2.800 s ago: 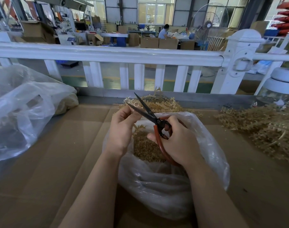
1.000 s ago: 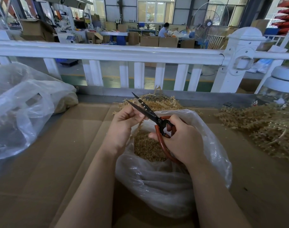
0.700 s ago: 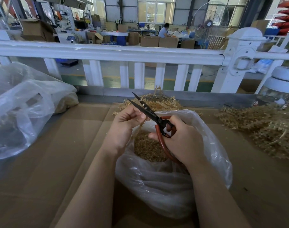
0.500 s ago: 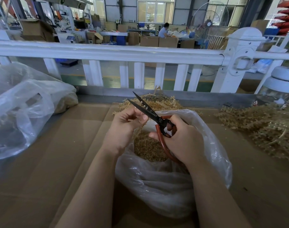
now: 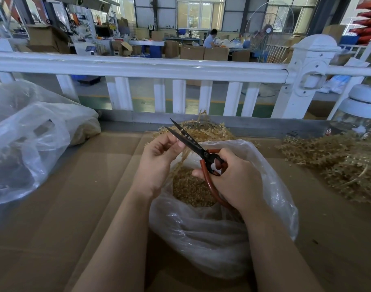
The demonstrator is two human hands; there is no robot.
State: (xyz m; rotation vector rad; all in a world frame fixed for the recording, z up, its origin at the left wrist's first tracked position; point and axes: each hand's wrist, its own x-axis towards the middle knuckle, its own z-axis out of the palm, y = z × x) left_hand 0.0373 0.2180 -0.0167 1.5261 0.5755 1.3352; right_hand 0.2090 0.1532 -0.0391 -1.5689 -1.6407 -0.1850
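My right hand [image 5: 237, 178] is curled round the red-orange loop handles of a pair of black-bladed scissors [image 5: 193, 144], fingers through the loops. The blades point up and away to the left, their tips standing slightly apart. My left hand [image 5: 157, 161] is just beside the blades, its fingers curled in, thumb and fingertips pinching a thin, dry, tan plant sprig [image 5: 185, 153] that touches the lower blade and hangs down from there. Both hands sit over the open mouth of a crumpled clear plastic bag [image 5: 222, 239], which lies on the flat brown cardboard surface [image 5: 75, 207] right in front of me. Inside the bag is a heap of small golden-brown cut bits [image 5: 191, 190], directly under the sprig. Behind the bag, touching its far edge, lies a loose pile of straw-coloured dried stems [image 5: 214, 133]; a larger tangle of the same stems [image 5: 338, 163] is spread well off to my right. Far to my left slumps a big translucent plastic sack [image 5: 28, 140]. A white railing [image 5: 138, 67] runs along the far edge, with a clear jar with a white lid [image 5: 359, 114] near its right end.
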